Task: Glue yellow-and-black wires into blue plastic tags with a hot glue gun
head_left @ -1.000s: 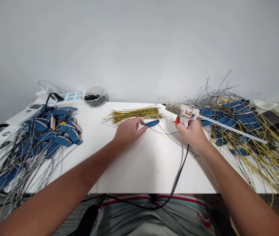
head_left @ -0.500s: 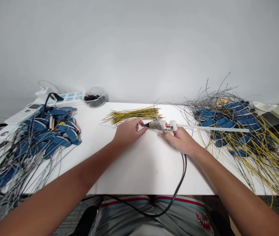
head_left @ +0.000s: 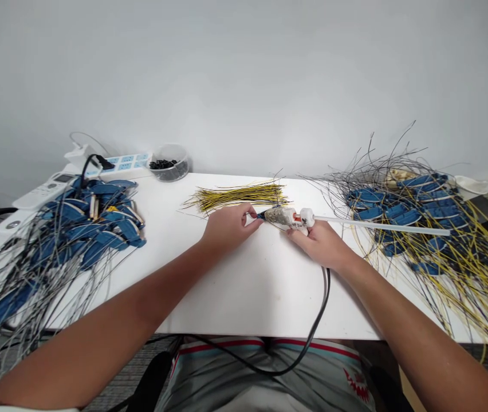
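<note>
My right hand (head_left: 319, 241) is wrapped round the handle of a white glue gun (head_left: 284, 217), whose nozzle points left. A long white glue stick (head_left: 390, 227) juts out of its back to the right. My left hand (head_left: 231, 227) pinches a small blue piece (head_left: 260, 216) between thumb and fingers, right at the nozzle tip. How far the piece reaches inside the fingers is hidden. Just behind both hands lies a bundle of yellow and black wires (head_left: 239, 196) on the white table (head_left: 235, 297).
Blue pieces with grey and black wires (head_left: 110, 240) are heaped at the left. More blue pieces with yellow and black wires (head_left: 402, 214) spread at the right. A clear bowl (head_left: 178, 171) of black parts stands beside a power strip (head_left: 126, 162). The gun's black cable (head_left: 319, 315) hangs over the front edge.
The whole view has shifted slightly. Both hands keep their grips, and the nozzle stays at the blue piece; the glue stick's far end appears a little lower and further right.
</note>
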Demonstrator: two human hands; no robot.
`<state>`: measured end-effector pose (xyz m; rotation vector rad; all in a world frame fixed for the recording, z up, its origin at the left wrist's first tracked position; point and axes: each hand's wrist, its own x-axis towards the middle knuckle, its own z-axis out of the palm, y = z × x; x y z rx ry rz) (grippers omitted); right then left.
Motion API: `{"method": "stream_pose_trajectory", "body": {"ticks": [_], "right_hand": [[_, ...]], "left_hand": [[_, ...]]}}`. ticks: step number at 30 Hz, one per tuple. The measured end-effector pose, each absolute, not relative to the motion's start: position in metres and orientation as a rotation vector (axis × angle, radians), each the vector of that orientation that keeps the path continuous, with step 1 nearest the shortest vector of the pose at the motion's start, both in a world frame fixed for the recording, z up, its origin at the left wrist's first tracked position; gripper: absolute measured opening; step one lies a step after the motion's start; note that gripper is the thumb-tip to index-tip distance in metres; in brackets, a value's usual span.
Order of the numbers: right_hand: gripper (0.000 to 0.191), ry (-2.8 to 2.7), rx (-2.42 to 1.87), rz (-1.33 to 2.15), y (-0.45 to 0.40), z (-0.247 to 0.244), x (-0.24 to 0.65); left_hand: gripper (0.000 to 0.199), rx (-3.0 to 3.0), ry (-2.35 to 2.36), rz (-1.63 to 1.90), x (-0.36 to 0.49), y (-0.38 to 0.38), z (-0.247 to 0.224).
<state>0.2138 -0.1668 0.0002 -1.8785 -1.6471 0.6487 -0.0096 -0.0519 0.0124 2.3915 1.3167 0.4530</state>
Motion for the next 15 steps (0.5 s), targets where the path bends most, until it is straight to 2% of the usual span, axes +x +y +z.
{"method": "stream_pose_trajectory", "body": {"ticks": [15], "right_hand": [[0.03,-1.669,-1.917,0.599,-0.1682,0.004,0.2114]], "left_hand": [[0.031,2.401,1.305,0.463,-0.0086,-0.055,0.0153]]}}
